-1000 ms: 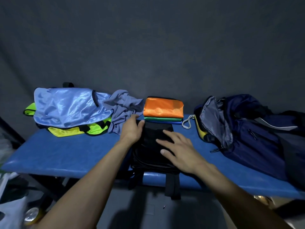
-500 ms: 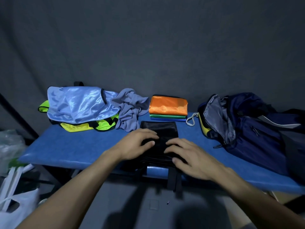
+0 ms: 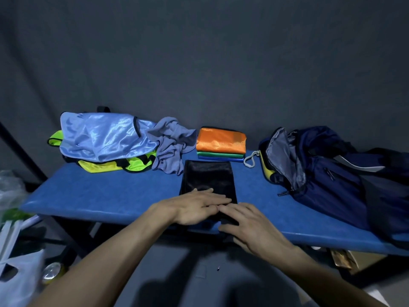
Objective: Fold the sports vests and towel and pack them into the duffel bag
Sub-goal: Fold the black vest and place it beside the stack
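A black vest (image 3: 208,177) lies folded into a narrow strip on the blue bench (image 3: 106,196), its near end at the front edge. My left hand (image 3: 194,207) rests flat on its near part, fingers straight. My right hand (image 3: 250,227) lies flat on the near end at the bench edge. Behind the black vest is a stack of folded vests, orange on top (image 3: 221,141), green and blue under it. A light blue vest (image 3: 104,136) lies crumpled over a neon yellow vest (image 3: 101,166) at the left, beside a grey towel (image 3: 171,147). The navy duffel bag (image 3: 332,176) stands open at the right.
A white cord loop (image 3: 250,159) hangs from the bag's mouth. Plastic bags (image 3: 13,278) and a can (image 3: 52,271) lie on the floor at the left. A cardboard box (image 3: 356,260) sits under the bench's right end. A dark cloth wall stands behind.
Both hands have slid back along the black vest toward the bench's front edge and flattened on its near end. The camera has shifted slightly.
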A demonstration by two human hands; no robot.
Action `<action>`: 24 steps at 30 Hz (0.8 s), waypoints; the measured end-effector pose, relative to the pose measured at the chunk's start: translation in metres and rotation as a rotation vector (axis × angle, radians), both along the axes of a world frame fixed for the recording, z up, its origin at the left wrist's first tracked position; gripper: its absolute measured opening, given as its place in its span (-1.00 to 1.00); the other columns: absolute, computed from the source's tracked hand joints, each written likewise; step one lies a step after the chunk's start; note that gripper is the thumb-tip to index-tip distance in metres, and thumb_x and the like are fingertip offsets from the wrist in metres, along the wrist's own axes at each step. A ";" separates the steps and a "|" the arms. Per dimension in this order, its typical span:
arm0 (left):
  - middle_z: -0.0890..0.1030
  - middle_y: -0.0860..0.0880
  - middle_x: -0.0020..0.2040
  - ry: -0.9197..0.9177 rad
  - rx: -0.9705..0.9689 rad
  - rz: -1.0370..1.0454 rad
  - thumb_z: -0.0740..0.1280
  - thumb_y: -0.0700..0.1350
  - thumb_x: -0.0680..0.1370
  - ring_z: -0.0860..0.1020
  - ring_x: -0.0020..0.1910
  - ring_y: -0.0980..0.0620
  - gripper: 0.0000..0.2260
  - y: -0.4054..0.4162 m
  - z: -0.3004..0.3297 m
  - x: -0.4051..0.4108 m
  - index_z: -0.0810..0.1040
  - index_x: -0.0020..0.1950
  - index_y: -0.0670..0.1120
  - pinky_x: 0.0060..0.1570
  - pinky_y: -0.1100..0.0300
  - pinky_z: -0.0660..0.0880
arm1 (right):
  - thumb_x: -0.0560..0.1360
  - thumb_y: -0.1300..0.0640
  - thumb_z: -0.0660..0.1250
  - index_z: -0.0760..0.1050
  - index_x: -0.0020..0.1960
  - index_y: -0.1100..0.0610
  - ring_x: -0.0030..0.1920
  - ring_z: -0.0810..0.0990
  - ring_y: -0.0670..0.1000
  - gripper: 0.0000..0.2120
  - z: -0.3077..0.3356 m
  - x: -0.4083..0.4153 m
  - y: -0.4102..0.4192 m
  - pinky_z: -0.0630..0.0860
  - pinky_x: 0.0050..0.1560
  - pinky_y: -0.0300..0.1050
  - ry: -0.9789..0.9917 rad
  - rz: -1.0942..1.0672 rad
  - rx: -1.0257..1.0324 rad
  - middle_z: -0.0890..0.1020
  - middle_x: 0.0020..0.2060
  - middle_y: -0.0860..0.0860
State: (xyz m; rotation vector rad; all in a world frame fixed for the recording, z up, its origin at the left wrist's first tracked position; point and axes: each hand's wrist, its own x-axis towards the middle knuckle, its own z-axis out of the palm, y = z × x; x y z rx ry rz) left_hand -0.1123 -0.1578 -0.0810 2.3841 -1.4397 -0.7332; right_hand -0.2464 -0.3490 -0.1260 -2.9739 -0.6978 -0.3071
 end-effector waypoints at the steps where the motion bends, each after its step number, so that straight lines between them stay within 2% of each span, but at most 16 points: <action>1: 0.09 0.24 0.64 0.006 0.009 0.000 0.00 0.05 0.74 -0.11 0.63 0.16 -0.56 0.000 -0.001 0.000 0.11 0.64 0.22 0.61 -0.10 -0.21 | 0.37 0.16 0.54 0.60 0.18 -0.05 0.34 0.51 0.09 -0.59 -0.002 -0.001 -0.001 0.51 0.27 0.03 -0.018 0.015 0.090 0.49 0.41 0.03; 4: -0.03 0.27 0.64 0.020 0.054 -0.016 -0.03 0.06 0.73 -0.23 0.62 0.15 -0.56 0.000 -0.007 -0.003 0.07 0.63 0.29 0.56 -0.12 -0.35 | 0.48 0.21 0.48 0.63 0.18 -0.01 0.38 0.49 -0.03 -0.70 -0.002 -0.008 -0.007 0.47 0.32 -0.09 -0.034 0.028 0.334 0.49 0.43 -0.08; 6: -0.13 0.30 0.63 -0.011 0.088 -0.036 -0.05 0.07 0.73 -0.34 0.60 0.13 -0.55 0.000 -0.012 -0.005 0.05 0.63 0.30 0.54 -0.16 -0.38 | 0.55 0.18 0.42 0.66 0.15 0.01 0.33 0.52 -0.11 -0.80 0.005 -0.011 -0.011 0.46 0.30 -0.20 -0.029 -0.010 0.440 0.53 0.38 -0.14; 8: -0.20 0.30 0.62 -0.049 0.115 -0.046 -0.05 0.06 0.72 -0.40 0.57 0.10 -0.54 -0.002 -0.016 -0.007 -0.01 0.62 0.34 0.52 -0.18 -0.42 | 0.60 0.07 0.37 0.67 0.10 0.03 0.19 0.58 -0.18 -0.86 0.012 -0.011 -0.011 0.51 0.19 -0.22 -0.016 -0.052 0.476 0.62 0.20 -0.17; 10: -0.24 0.29 0.62 -0.082 0.135 -0.055 -0.04 0.07 0.71 -0.44 0.56 0.07 -0.52 -0.003 -0.019 -0.009 -0.06 0.61 0.38 0.51 -0.18 -0.45 | 0.61 -0.01 0.36 0.66 0.02 0.04 -0.02 0.60 -0.22 -0.84 0.017 -0.007 -0.012 0.51 0.01 -0.27 0.024 -0.072 0.525 0.65 -0.05 -0.20; 12: -0.27 0.28 0.62 -0.092 0.138 -0.058 -0.03 0.10 0.70 -0.46 0.56 0.06 -0.53 -0.003 -0.019 -0.010 0.01 0.62 0.35 0.50 -0.20 -0.45 | 0.61 -0.04 0.35 0.60 -0.08 0.03 -0.18 0.56 -0.20 -0.83 0.021 0.003 -0.011 0.44 -0.15 -0.29 0.069 -0.138 0.573 0.58 -0.22 -0.20; 15: -0.26 0.24 0.63 -0.069 0.131 -0.053 -0.02 0.11 0.70 -0.46 0.55 0.05 -0.57 -0.003 -0.019 -0.011 0.20 0.58 0.29 0.50 -0.20 -0.45 | 0.60 0.00 0.36 0.51 -0.21 0.12 -0.32 0.49 -0.09 -0.73 0.022 0.026 -0.013 0.40 -0.26 -0.11 0.150 -0.304 0.636 0.54 -0.36 -0.03; 17: -0.23 0.22 0.64 -0.059 0.123 -0.056 -0.01 0.11 0.70 -0.45 0.56 0.06 -0.57 -0.003 -0.018 -0.011 0.21 0.58 0.28 0.50 -0.16 -0.46 | 0.58 0.04 0.40 0.51 -0.24 0.15 -0.38 0.43 -0.10 -0.72 0.022 0.038 -0.013 0.35 -0.31 -0.11 0.228 -0.389 0.675 0.52 -0.42 0.03; 21: -0.05 0.17 0.67 -0.018 0.046 -0.025 0.09 0.05 0.69 -0.31 0.61 0.11 -0.61 0.001 -0.015 -0.004 0.37 0.53 0.10 0.57 -0.12 -0.34 | 0.56 0.06 0.44 0.44 -0.30 0.13 -0.42 0.36 -0.14 -0.68 0.014 0.054 -0.010 0.28 -0.35 -0.21 0.282 -0.512 0.684 0.42 -0.46 -0.10; 24: 0.05 0.18 0.66 -0.008 -0.020 -0.015 0.17 -0.01 0.69 -0.18 0.63 0.15 -0.55 0.007 -0.015 0.002 0.29 0.60 0.07 0.60 -0.13 -0.24 | 0.49 0.09 0.51 0.49 -0.17 0.06 -0.28 0.46 -0.08 -0.80 0.009 0.058 -0.007 0.39 -0.24 -0.13 0.210 -0.572 0.671 0.50 -0.30 -0.08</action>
